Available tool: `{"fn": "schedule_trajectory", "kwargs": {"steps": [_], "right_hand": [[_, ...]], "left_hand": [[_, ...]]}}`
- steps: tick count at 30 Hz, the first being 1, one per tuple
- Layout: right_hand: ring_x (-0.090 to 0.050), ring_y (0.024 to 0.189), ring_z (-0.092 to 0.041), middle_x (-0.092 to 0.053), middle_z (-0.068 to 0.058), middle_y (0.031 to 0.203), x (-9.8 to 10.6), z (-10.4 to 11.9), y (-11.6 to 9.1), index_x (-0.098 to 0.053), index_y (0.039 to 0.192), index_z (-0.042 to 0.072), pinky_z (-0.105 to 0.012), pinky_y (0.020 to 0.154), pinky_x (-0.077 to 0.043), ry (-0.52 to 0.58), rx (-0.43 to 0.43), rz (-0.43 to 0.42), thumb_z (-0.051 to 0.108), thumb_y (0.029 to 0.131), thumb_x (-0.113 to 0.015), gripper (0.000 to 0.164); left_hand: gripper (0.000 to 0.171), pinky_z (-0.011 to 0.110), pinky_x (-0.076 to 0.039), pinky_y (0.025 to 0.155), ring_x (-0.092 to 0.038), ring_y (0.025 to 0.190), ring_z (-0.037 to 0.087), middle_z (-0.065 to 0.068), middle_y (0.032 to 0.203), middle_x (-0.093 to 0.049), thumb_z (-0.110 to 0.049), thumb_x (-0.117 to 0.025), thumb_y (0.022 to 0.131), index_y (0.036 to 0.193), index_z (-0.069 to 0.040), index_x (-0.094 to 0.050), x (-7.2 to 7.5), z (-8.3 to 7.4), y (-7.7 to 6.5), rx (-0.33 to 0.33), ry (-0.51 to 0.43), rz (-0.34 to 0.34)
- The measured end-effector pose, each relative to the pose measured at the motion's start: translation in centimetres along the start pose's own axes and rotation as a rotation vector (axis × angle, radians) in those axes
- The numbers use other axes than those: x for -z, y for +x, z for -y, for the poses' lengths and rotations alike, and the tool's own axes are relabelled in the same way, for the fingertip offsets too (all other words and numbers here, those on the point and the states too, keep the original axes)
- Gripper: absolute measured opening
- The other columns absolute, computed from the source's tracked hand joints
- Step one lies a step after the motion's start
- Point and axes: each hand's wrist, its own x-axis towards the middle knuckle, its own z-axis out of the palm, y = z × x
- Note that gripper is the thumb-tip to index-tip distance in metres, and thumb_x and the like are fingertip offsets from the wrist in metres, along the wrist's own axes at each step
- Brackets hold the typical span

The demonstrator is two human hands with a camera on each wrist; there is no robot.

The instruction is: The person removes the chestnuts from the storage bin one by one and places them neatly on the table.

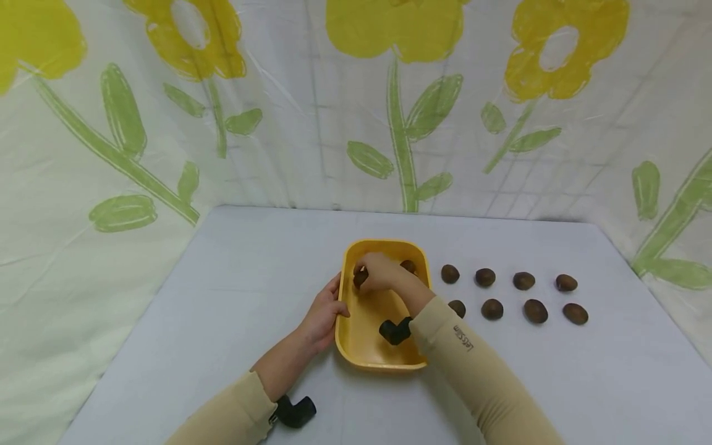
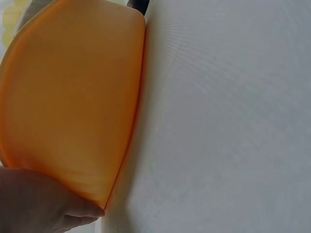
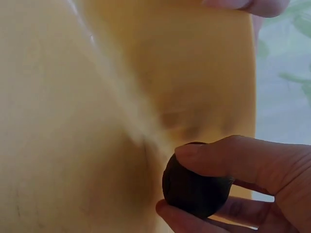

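Observation:
A yellow plastic tray (image 1: 369,346) with raised walls stands on the table, its outer wall (image 2: 73,97) filling much of the left wrist view. My left hand (image 1: 324,315) grips the tray's left side, thumb over the rim and fingers along the outside. Inside the tray, near its far left corner, my right hand (image 1: 378,272) pinches a dark brown chestnut (image 3: 194,187) between thumb and fingers. The chestnut is close to the tray's inner wall in the right wrist view. Another chestnut (image 1: 408,266) lies in the far right part of the tray, partly hidden behind the right hand.
Right of the tray, several chestnuts (image 1: 523,280) lie in two rows on the white table (image 1: 250,266). My right sleeve (image 1: 473,358) passes over the tray's near right side. A curtain (image 1: 289,136) with painted yellow flowers hangs behind the table.

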Motion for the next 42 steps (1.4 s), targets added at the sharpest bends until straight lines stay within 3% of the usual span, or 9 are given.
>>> {"fn": "schedule_trajectory", "kwargs": {"steps": [8,15,21,24,32,36,42], "right_hand": [[-0.058,0.096,-0.02,-0.066,-0.009,0.109,0.2,0.0,-0.9,-0.066,0.111,0.003,-0.031,0.086,-0.05,0.046,0.059,0.001,0.006,0.077,-0.069,0.034],[-0.056,0.085,-0.016,-0.066,-0.007,0.105,1.0,0.1,-2.4,-0.065,0.114,0.004,-0.026,0.076,-0.05,0.129,0.047,0.003,0.011,0.077,-0.07,0.038],[-0.058,0.106,-0.021,-0.065,-0.007,0.116,2.2,-0.5,-4.4,-0.065,0.117,0.004,-0.035,0.09,-0.048,0.144,0.092,-0.039,0.014,0.077,-0.071,0.042],[-0.056,0.113,-0.023,-0.064,-0.007,0.12,2.8,-1.0,-5.6,-0.065,0.118,0.006,-0.038,0.094,-0.046,0.16,0.086,-0.056,0.015,0.077,-0.071,0.042],[-0.056,0.104,-0.024,-0.06,-0.01,0.123,3.8,-3.1,-9.3,-0.065,0.119,0.013,-0.037,0.086,-0.048,0.183,0.041,-0.138,0.018,0.079,-0.07,0.041],[-0.055,0.095,-0.023,-0.062,-0.011,0.116,4.2,-4.5,-11.6,-0.066,0.117,0.01,-0.032,0.076,-0.049,0.178,0.014,-0.164,0.019,0.078,-0.07,0.04],[-0.057,0.096,-0.024,-0.062,-0.01,0.11,4.3,-7.3,-15.1,-0.064,0.119,0.008,-0.028,0.071,-0.049,0.149,-0.075,-0.2,0.021,0.077,-0.072,0.045]], "left_hand": [[0.089,0.042,-0.02,0.115,-0.018,0.143,0.024,0.007,0.157,-0.013,0.018,-0.033,0.068,0.15,-0.009,-0.011,0.1,0.2,0.1,-0.007,-0.012,-0.002],[0.087,0.042,-0.021,0.115,-0.019,0.142,0.024,0.007,0.157,-0.013,0.018,-0.032,0.07,0.15,-0.009,-0.011,0.2,0.2,0.2,-0.006,-0.014,-0.004],[0.086,0.044,-0.023,0.114,-0.022,0.141,0.025,0.007,0.156,-0.014,0.017,-0.031,0.071,0.15,-0.01,-0.01,0.1,0.1,0.2,0.004,-0.014,0.004],[0.086,0.044,-0.023,0.114,-0.023,0.141,0.026,0.007,0.156,-0.015,0.017,-0.031,0.071,0.15,-0.01,-0.01,0.1,0.1,0.2,0.008,-0.015,0.0],[0.088,0.044,-0.021,0.114,-0.02,0.142,0.026,0.008,0.157,-0.013,0.018,-0.032,0.069,0.15,-0.008,-0.01,0.0,0.1,0.4,-0.005,-0.023,-0.005],[0.089,0.043,-0.021,0.114,-0.02,0.142,0.026,0.008,0.157,-0.014,0.018,-0.032,0.068,0.15,-0.008,-0.01,-0.1,0.1,0.3,-0.004,-0.026,-0.008],[0.09,0.043,-0.021,0.114,-0.022,0.141,0.026,0.009,0.156,-0.014,0.018,-0.033,0.066,0.15,-0.007,-0.011,0.0,0.1,0.2,-0.006,-0.024,-0.027]]}}
